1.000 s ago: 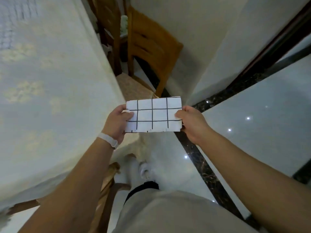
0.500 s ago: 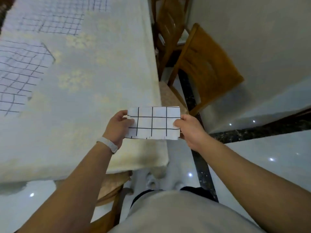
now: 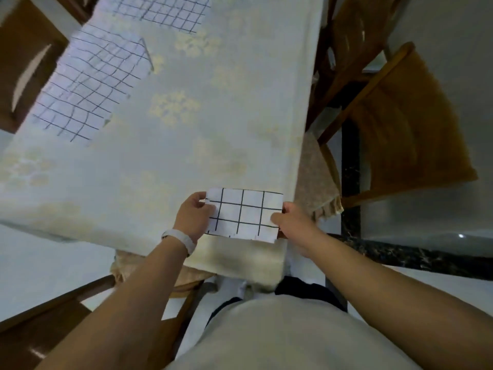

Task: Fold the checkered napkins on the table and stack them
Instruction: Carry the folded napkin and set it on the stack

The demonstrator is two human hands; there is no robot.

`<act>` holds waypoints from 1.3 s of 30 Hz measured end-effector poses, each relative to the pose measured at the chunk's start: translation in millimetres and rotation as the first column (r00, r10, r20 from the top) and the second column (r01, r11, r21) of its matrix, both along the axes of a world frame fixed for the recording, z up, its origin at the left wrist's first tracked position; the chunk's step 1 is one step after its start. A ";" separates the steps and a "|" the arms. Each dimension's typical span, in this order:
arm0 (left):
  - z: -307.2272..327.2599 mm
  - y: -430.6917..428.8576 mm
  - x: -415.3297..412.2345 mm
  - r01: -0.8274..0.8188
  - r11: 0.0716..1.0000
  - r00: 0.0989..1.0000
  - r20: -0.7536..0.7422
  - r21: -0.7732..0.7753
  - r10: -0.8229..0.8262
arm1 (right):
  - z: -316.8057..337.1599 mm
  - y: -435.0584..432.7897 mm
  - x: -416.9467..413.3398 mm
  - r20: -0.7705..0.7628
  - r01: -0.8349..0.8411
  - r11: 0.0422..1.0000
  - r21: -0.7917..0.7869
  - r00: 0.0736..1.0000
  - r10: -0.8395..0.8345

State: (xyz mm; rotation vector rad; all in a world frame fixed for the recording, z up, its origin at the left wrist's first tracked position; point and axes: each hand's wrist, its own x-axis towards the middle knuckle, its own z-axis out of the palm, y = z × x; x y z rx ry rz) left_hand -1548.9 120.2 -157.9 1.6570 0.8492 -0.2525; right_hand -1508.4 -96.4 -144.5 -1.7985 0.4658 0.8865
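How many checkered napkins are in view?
3: a folded napkin held between the left hand and right hand, an unfolded napkin on the table at left, and a cropped napkin at the top edge. More may lie off-frame.

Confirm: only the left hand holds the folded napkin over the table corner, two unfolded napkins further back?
No, both hold it: head view shows the left hand on one end of the folded napkin, the right hand on the other. It is over the table corner; the near unfolded napkin and far unfolded napkin lie further back.
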 end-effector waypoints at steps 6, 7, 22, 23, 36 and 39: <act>-23.7 -11.1 0.1 0.017 0.982 0.997 -0.081 0.187 -0.002 | -21.3 -6.6 5.2 -0.027 -0.111 0.994 -0.005 0.993 0.111; -27.2 -12.7 -0.1 0.030 0.977 0.995 -0.096 0.212 -0.010 | -24.1 -8.2 5.6 -0.022 -0.138 0.990 -0.021 0.990 0.138; -37.7 -18.5 -11.1 -0.056 0.933 0.997 -0.023 0.356 0.068 | -46.4 -18.0 10.2 -0.007 -0.416 0.869 -0.267 0.903 0.430; -37.7 -16.6 -12.1 -0.030 0.929 0.999 -0.021 0.370 0.041 | -44.5 -19.8 10.6 0.000 -0.424 0.855 -0.299 0.896 0.444; -49.0 -10.0 -28.2 0.699 0.262 0.570 -0.298 0.666 -0.766 | -43.9 -6.2 -10.2 0.249 -0.623 0.365 -0.692 0.268 0.931; -51.7 -5.8 -26.2 0.733 0.199 0.531 -0.363 0.651 -0.766 | -48.6 -2.2 -12.0 0.227 -0.620 0.337 -0.709 0.251 0.941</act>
